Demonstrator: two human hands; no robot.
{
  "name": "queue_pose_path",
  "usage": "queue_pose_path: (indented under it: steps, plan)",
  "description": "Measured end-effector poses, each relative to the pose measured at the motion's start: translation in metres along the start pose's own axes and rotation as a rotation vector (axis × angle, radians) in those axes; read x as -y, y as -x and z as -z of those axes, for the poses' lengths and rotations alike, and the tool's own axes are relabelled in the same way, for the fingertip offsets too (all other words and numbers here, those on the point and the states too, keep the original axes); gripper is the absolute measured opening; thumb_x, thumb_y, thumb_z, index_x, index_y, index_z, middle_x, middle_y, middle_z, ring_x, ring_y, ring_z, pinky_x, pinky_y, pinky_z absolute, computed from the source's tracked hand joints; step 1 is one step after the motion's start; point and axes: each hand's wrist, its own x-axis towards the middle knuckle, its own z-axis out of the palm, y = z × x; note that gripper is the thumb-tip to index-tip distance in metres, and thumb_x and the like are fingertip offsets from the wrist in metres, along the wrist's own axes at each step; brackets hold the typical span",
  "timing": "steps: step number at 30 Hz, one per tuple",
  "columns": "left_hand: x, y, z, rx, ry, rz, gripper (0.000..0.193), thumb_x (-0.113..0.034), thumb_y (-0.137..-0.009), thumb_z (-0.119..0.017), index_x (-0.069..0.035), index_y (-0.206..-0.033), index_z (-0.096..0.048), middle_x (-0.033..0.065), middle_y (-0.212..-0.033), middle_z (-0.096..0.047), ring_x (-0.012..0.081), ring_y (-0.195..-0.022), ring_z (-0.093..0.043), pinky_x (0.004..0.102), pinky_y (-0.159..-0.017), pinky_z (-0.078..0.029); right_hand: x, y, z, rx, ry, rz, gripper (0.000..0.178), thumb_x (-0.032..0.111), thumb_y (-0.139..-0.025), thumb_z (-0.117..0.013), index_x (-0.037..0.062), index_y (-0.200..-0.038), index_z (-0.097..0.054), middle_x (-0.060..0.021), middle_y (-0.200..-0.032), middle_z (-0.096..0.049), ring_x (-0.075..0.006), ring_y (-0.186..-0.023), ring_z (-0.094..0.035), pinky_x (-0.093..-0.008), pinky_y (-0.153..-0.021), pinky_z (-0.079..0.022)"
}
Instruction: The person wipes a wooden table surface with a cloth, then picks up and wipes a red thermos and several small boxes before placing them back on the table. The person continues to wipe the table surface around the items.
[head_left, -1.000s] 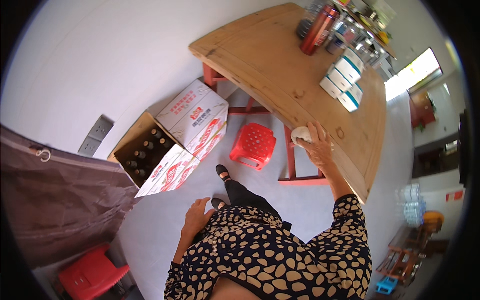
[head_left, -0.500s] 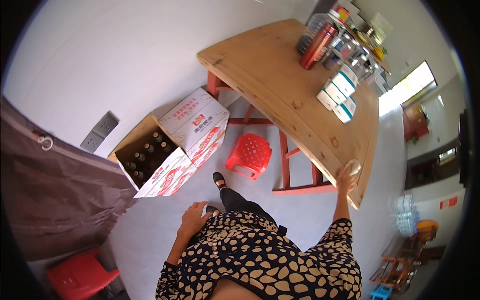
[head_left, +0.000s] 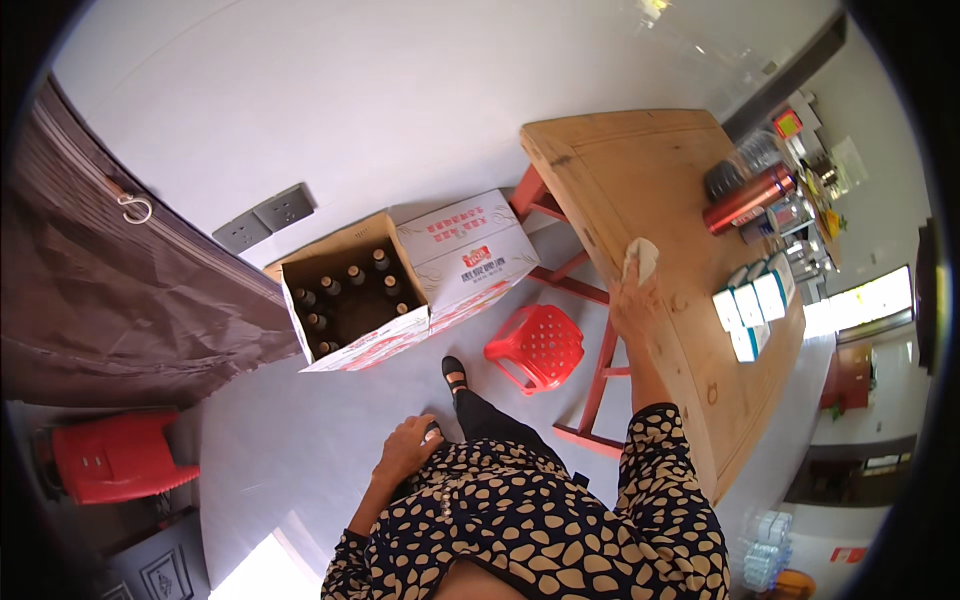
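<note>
My right hand (head_left: 632, 303) presses a pale, crumpled cloth (head_left: 645, 256) against the wooden tabletop (head_left: 640, 160), close to its left edge. The fingers are closed over the cloth, which partly sticks out beyond them. Beside my left thigh hangs my left hand (head_left: 407, 446), its fingers loosely stretched and holding nothing that I can see. To the right of the cloth, several white boxes with teal edges (head_left: 752, 300) stand together on the table. A red metal flask (head_left: 748, 198) is farther back.
Clear jars and bottles (head_left: 800, 245) crowd the table's far right. A red plastic stool (head_left: 545, 345) is under the near edge. Cartons stand by the wall: an open one (head_left: 365, 345) holds several bottles, beside a closed one (head_left: 470, 240). A red chair (head_left: 120, 458) stands at left.
My right hand has slid the cloth from the table's near corner up along the left edge, farther away. The view has turned. My left hand stays by my thigh.
</note>
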Motion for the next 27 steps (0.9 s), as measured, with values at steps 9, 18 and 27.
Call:
queue_pose_path:
  steps: [9,18,27]
  plan:
    - [-0.005,-0.034,0.009,-0.054,0.035,0.147,0.045,-0.031,-0.085,-0.064,-0.012,-0.124,-0.053,0.0146,-0.117,-0.057,0.0346,-0.106,-0.056,0.0440,-0.088,-0.047,0.153,-0.038,-0.114,0.104,-0.788,0.546,0.050,-0.001,-0.082,-0.053,0.0092,-0.131,-0.050,-0.0245,-0.130,-0.043,-0.0419,-0.116,-0.044,-0.0455,-0.099,-0.039]
    - [-0.010,-0.084,0.044,-0.265,0.186,0.253,0.048,-0.021,-0.084,-0.069,-0.007,-0.125,-0.050,0.0171,-0.118,-0.055,0.0338,-0.103,-0.058,0.0396,-0.083,-0.050,0.227,-0.012,-0.215,0.124,-0.441,0.432,0.051,0.007,-0.080,-0.058,0.0104,-0.130,-0.050,-0.0190,-0.128,-0.046,-0.0365,-0.115,-0.045,-0.0495,-0.099,-0.035]
    - [-0.005,-0.127,0.063,-0.376,0.317,0.338,0.049,-0.019,-0.083,-0.070,-0.007,-0.126,-0.048,0.0149,-0.124,-0.050,0.0293,-0.100,-0.059,0.0376,-0.079,-0.050,0.228,-0.109,-0.240,0.134,-0.618,0.072,0.037,0.008,-0.092,-0.046,0.0070,-0.128,-0.050,-0.0214,-0.105,-0.053,-0.0387,-0.097,-0.052,-0.0488,-0.082,-0.044]
